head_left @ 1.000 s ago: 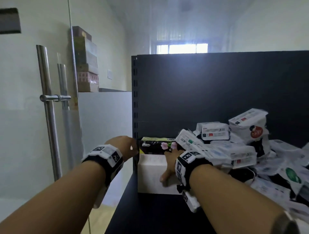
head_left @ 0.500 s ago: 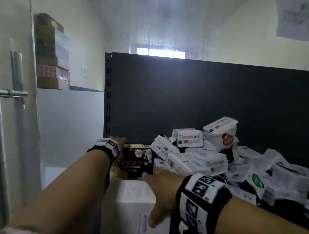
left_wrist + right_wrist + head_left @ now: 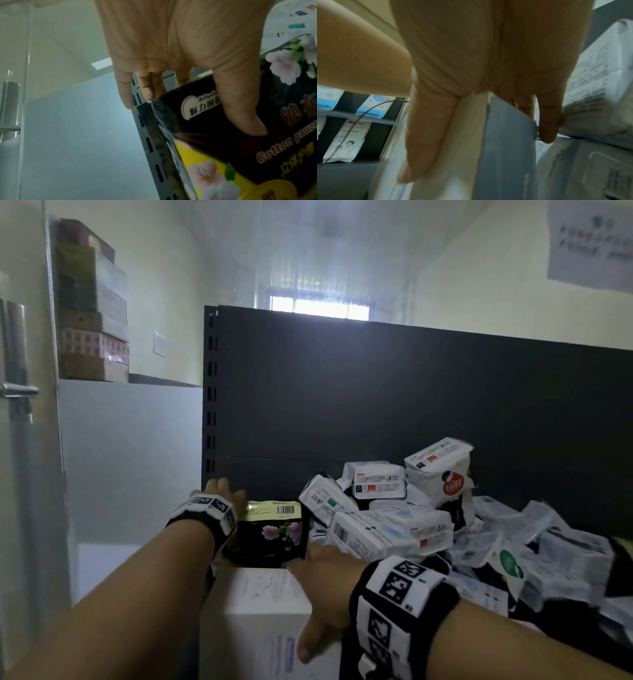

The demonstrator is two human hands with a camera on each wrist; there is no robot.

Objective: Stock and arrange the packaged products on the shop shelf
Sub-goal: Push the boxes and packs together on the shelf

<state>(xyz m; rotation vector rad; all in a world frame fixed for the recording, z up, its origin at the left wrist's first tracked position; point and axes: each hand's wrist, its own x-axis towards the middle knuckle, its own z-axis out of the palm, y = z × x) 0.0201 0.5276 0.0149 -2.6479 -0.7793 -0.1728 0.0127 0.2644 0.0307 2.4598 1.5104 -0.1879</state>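
Note:
A black floral package [image 3: 270, 532] stands at the shelf's left end, behind a white box [image 3: 263, 604]. My left hand [image 3: 222, 498] grips this black package [image 3: 257, 148], thumb [image 3: 240, 115] pressed on its front and the fingers reaching behind its left edge. My right hand [image 3: 325, 583] holds the white box [image 3: 505, 155], with the thumb [image 3: 426, 142] on the near face and the fingers down its right side against the pile. A loose heap of white packs [image 3: 394, 518] fills the shelf to the right.
The dark back panel [image 3: 376, 405] closes the shelf behind, and its slotted upright [image 3: 147, 142] marks the left end. At far left are a glass door's steel handle [image 3: 13, 371] and stacked cartons [image 3: 92, 313]. Lower shelves hold white packs [image 3: 346, 142].
The view has moved closer and to the right. My left hand went from the shelf's left edge to the black package, which now stands more upright. My right hand stayed on the white box.

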